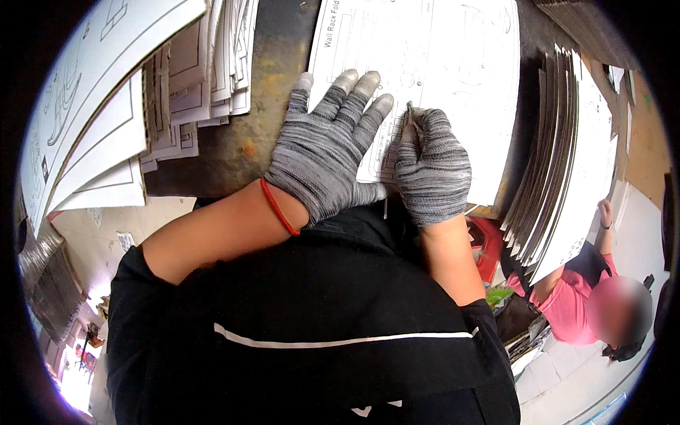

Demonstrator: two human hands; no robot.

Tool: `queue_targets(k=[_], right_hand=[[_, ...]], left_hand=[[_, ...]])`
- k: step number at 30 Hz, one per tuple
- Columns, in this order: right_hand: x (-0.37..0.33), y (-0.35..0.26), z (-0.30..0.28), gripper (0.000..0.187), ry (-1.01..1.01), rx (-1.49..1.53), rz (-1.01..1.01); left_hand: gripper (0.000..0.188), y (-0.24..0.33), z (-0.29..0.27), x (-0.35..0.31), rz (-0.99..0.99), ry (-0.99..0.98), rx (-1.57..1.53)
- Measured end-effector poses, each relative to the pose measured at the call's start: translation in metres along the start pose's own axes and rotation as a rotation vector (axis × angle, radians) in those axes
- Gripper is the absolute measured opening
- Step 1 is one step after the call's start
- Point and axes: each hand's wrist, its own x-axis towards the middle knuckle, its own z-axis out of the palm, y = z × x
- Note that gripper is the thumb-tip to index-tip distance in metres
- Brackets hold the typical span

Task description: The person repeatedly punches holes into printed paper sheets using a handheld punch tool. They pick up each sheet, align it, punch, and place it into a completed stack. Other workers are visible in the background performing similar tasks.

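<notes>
A white printed cardboard sheet (460, 64) with line drawings lies on the dark worktable in front of me. My left hand (322, 145), in a grey striped glove with pale fingertips, rests flat on the sheet's near left part, fingers spread. My right hand (435, 166), gloved alike, is closed in a pinch around a slim pen (409, 113). Its tip points away from me, close to the sheet's printed boxes; whether it touches the surface I cannot tell. Most of the pen is hidden by the fingers.
Uneven piles of printed cardboard sheets (106, 120) stand at the left. Another leaning stack (567, 156) is at the right, near the table (265, 85) edge. A red object (486, 248) sits below it. Another person in a pink top (567, 308) is at the lower right.
</notes>
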Motion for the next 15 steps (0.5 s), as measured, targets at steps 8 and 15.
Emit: queue_targets(k=[8, 15], right_hand=[[-0.051, -0.005, -0.017, 0.012, -0.098, 0.117, 0.037], [-0.053, -0.007, -0.022, 0.011, -0.135, 0.066, 0.043]], left_hand=[[0.102, -0.002, 0.002, 0.000, 0.019, 0.040, -0.004], [0.103, -0.001, 0.003, -0.001, 0.011, 0.056, -0.007]])
